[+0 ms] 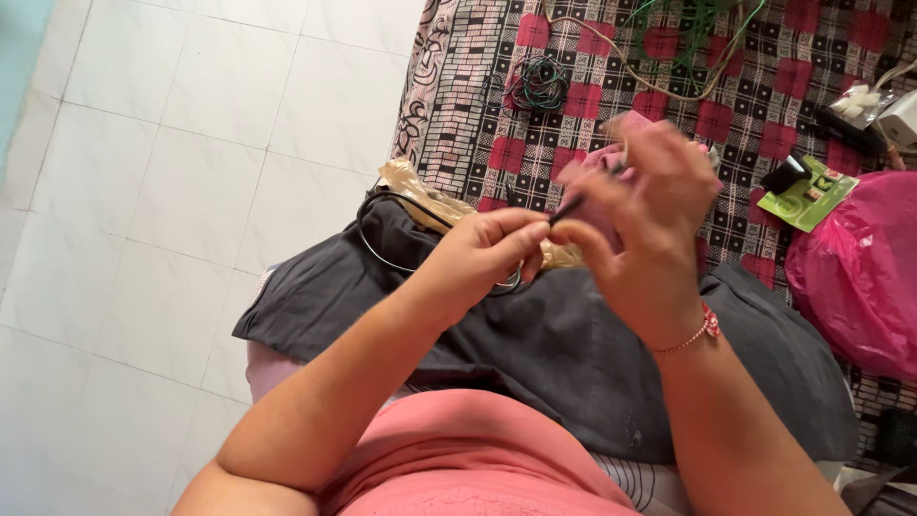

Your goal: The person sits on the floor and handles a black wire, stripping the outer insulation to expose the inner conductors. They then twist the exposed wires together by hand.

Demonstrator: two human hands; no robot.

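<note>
Head view: the right hand (638,205) is motion-blurred, its grip hard to make out. The left hand (482,250) pinches a thin black wire (565,209) between both hands, over the lap. A pink bag (860,272) hides its contents.

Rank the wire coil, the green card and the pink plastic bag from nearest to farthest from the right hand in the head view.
1. Green card: just right of the right hand, on the checked cloth.
2. Wire coil: up and left of the hand.
3. Pink plastic bag: far right edge.
The first two are nearly even.
</note>
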